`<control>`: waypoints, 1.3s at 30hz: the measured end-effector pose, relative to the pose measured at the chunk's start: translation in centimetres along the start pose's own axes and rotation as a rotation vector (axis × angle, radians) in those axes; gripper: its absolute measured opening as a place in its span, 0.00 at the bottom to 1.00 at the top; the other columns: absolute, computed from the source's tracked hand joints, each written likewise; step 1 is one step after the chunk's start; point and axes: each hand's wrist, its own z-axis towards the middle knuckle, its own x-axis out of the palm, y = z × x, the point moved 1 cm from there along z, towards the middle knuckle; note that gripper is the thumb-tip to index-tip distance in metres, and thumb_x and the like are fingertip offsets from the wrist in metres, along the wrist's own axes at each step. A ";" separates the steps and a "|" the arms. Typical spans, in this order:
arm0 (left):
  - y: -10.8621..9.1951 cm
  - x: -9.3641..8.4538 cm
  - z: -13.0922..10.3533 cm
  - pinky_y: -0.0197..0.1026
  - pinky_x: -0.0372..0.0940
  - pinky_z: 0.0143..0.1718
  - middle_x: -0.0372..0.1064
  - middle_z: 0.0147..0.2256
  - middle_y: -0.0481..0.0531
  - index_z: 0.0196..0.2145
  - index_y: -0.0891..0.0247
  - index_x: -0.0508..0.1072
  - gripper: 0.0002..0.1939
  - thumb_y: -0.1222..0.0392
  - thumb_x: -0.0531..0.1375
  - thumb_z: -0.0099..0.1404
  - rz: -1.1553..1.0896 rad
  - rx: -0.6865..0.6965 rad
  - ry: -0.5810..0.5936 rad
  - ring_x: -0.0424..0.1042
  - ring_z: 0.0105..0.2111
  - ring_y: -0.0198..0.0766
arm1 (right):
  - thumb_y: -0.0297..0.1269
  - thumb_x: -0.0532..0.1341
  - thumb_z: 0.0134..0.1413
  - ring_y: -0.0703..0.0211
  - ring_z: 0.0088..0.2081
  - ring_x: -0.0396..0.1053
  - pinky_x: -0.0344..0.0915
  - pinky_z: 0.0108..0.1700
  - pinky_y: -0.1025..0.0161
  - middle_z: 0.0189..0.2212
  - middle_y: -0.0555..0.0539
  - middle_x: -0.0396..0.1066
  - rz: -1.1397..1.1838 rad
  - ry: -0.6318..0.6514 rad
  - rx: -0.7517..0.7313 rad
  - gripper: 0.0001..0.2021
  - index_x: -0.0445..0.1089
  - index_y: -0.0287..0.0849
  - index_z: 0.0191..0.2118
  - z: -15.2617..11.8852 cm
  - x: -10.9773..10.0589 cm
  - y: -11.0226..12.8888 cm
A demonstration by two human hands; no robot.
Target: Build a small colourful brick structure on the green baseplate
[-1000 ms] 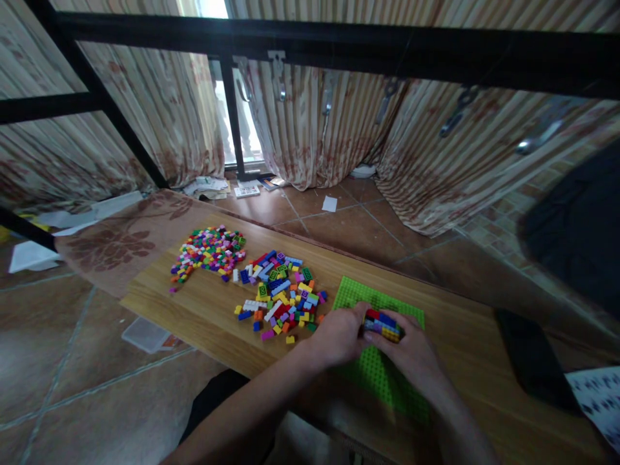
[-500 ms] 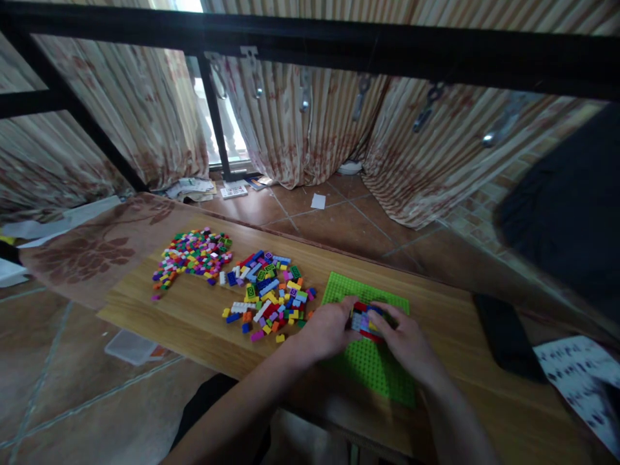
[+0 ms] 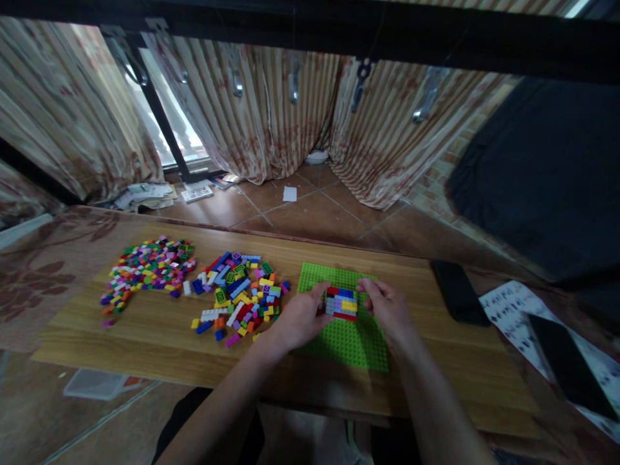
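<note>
A flat block of joined toy bricks [image 3: 341, 304], with red, blue, grey, lilac and yellow parts, is over the green studded baseplate [image 3: 356, 352]. My left hand [image 3: 301, 318] grips the block's left edge between thumb and fingers. Just off its right edge, my right hand [image 3: 389, 309] has its fingers loosely bent and apart; I see nothing held in them. Whether the block rests on the plate or hangs slightly above it, I cannot tell. A spread of larger loose bricks [image 3: 241, 294] lies left of my left hand.
Farther left is a pile of small bricks [image 3: 150, 268] on the wooden table [image 3: 159, 336]. To the right lie a black phone-like object [image 3: 459, 292], a printed sheet [image 3: 508, 303] and a dark flat device [image 3: 571, 365]. A dark bar [image 3: 310, 39] crosses above, with metal hooks below it.
My right hand has come off the brick block and moved to its right side, uncovering its top. My left hand stays on the block. The whole view has swung to the right.
</note>
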 end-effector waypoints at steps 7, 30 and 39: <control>0.2 0.3 0.0 0.36 0.64 0.34 0.72 0.33 0.49 0.58 0.63 0.59 0.30 0.62 0.59 0.58 0.026 -0.005 -0.020 0.73 0.33 0.39 | 0.58 0.58 0.48 0.62 0.21 0.63 0.57 0.23 0.65 0.26 0.45 0.74 -0.013 0.012 0.001 0.25 0.74 0.38 0.34 -0.1 0.2 0.1; 5.5 -7.5 0.0 0.45 0.60 0.52 0.74 0.42 0.56 0.47 0.63 0.72 0.16 0.60 0.55 0.62 0.606 -0.299 -0.471 0.71 0.45 0.45 | 0.55 0.61 0.45 0.60 0.25 0.67 0.63 0.28 0.62 0.32 0.43 0.76 -0.042 -0.001 -0.007 0.24 0.76 0.39 0.40 0.0 0.3 -0.8; 5.1 -7.3 0.2 0.42 0.63 0.48 0.75 0.41 0.55 0.45 0.62 0.74 0.15 0.60 0.57 0.61 0.564 -0.373 -0.443 0.72 0.44 0.44 | 0.55 0.61 0.45 0.60 0.25 0.67 0.63 0.29 0.62 0.34 0.43 0.77 -0.071 0.017 -0.002 0.24 0.76 0.40 0.41 0.0 0.0 -0.8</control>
